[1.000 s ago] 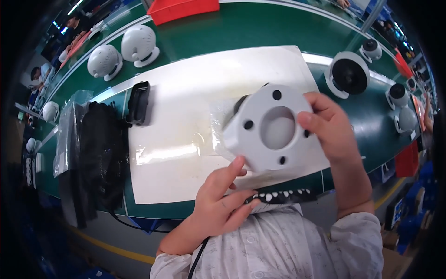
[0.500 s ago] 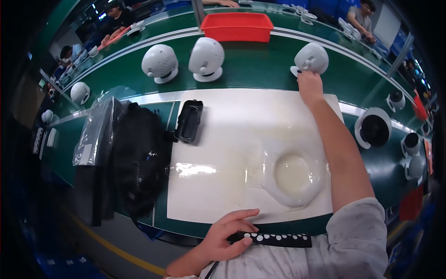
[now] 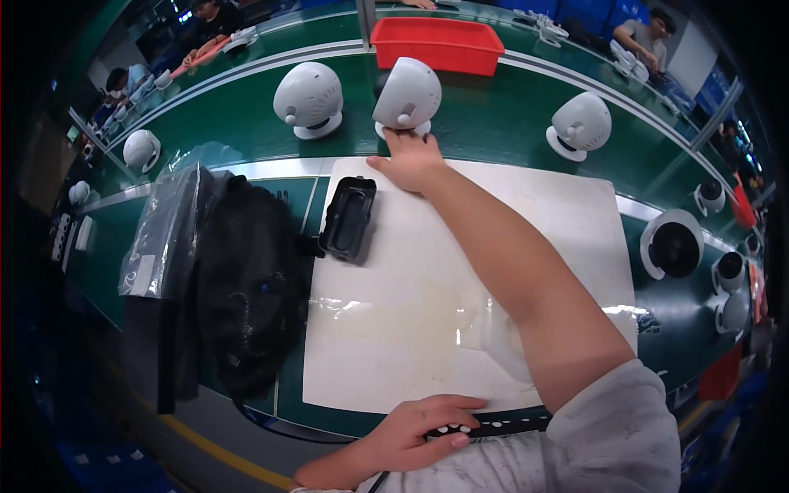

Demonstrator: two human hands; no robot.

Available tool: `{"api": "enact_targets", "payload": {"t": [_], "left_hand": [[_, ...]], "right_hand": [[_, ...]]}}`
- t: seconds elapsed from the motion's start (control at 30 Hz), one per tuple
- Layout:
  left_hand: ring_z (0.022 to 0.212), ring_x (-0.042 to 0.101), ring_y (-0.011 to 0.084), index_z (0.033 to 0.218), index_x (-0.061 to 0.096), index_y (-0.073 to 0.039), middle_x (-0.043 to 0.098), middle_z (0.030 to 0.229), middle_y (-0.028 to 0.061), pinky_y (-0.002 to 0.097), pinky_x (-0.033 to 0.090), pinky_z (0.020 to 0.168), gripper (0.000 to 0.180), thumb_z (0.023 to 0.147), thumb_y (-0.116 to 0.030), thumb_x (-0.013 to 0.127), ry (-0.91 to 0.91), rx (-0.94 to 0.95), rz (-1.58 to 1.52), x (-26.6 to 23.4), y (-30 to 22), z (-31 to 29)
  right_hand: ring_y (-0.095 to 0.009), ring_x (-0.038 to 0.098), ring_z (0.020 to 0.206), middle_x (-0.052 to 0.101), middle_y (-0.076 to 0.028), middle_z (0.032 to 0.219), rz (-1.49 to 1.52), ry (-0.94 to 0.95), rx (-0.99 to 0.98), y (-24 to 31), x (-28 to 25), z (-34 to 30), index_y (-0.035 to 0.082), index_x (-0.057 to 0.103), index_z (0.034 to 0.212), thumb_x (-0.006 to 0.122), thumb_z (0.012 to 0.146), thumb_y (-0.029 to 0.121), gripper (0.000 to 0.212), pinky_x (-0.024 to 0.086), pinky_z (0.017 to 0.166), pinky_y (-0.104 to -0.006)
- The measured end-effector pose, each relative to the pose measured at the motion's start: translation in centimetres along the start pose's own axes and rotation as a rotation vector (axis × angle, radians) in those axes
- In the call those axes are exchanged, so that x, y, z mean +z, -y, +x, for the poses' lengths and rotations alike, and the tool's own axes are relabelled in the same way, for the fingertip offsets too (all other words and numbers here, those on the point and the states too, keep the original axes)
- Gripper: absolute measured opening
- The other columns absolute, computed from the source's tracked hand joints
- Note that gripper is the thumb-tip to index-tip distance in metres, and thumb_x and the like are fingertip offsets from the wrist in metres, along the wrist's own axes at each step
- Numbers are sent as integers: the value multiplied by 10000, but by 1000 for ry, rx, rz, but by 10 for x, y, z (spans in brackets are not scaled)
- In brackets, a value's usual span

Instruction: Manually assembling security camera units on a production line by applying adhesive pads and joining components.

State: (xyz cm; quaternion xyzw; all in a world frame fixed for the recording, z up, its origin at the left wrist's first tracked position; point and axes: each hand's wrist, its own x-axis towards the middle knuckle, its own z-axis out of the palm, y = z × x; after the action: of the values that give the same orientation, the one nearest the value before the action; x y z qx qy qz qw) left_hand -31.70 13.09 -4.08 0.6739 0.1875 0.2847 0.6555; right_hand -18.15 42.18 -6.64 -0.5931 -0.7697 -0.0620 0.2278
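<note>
My right hand [image 3: 408, 161] reaches across the white mat [image 3: 386, 361] to the green bench. Its fingertips touch the base of a white, round-headed device [image 3: 411, 94] with a dark front and a small side knob; the thumb points away to the left, apart from the fingers. Two similar white devices stand on disc bases, one to the left [image 3: 309, 94] and one to the right [image 3: 582, 123]. My left hand [image 3: 411, 435] rests at my waist by the mat's near edge, fingers stretched out and apart, over a black band with white dots [image 3: 501, 428].
An open black plastic case [image 3: 349, 218] lies at the mat's upper left. Beside it sit a black mesh bag [image 3: 251, 287] and clear plastic bags [image 3: 164, 230]. A red tray [image 3: 440, 45] stands at the back. More devices [image 3: 674, 245] are at right. Co-workers sit across the bench.
My right hand has left the right-hand device and moved left to the middle one, which has turned slightly, its dark front now showing. My left hand stays at the waist. The view has shifted somewhat.
</note>
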Motion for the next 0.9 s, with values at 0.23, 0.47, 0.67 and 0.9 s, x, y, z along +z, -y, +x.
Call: {"api": "enact_targets", "payload": {"t": [0.23, 0.47, 0.67, 0.9], "left_hand": [[840, 589, 200, 917, 565, -19, 607, 960, 113, 261, 446, 741, 143, 784, -71, 563, -23, -68, -125, 11, -3, 1], [850, 607, 231, 808, 576, 15, 618, 867, 167, 274, 462, 710, 67, 741, 15, 569, -114, 18, -11, 25, 1, -4], [783, 621, 205, 806, 576, 9, 618, 811, 122, 237, 466, 596, 94, 725, 45, 545, -178, 107, 121, 40, -12, 1], [576, 535, 125, 807, 559, -3, 630, 862, 118, 204, 424, 534, 172, 674, 101, 525, -231, 169, 301, 53, -35, 24]], "right_hand": [[-242, 503, 930, 540, -72, 869, -236, -132, -91, -58, -73, -11, 97, 554, 875, 577, 757, 218, 170, 377, 752, -387], [-169, 567, 648, 591, -65, 736, 616, -215, 72, -56, -215, -133, 47, 535, 904, 536, 830, 214, 183, 437, 578, -255], [-32, 488, 597, 539, 7, 646, 1136, 47, 505, -51, -277, -224, -4, 533, 931, 517, 851, 193, 213, 395, 571, -167], [-73, 503, 685, 559, -6, 736, 1191, 121, 564, -37, -264, -246, 5, 522, 1003, 569, 816, 246, 309, 396, 659, -205]]}}
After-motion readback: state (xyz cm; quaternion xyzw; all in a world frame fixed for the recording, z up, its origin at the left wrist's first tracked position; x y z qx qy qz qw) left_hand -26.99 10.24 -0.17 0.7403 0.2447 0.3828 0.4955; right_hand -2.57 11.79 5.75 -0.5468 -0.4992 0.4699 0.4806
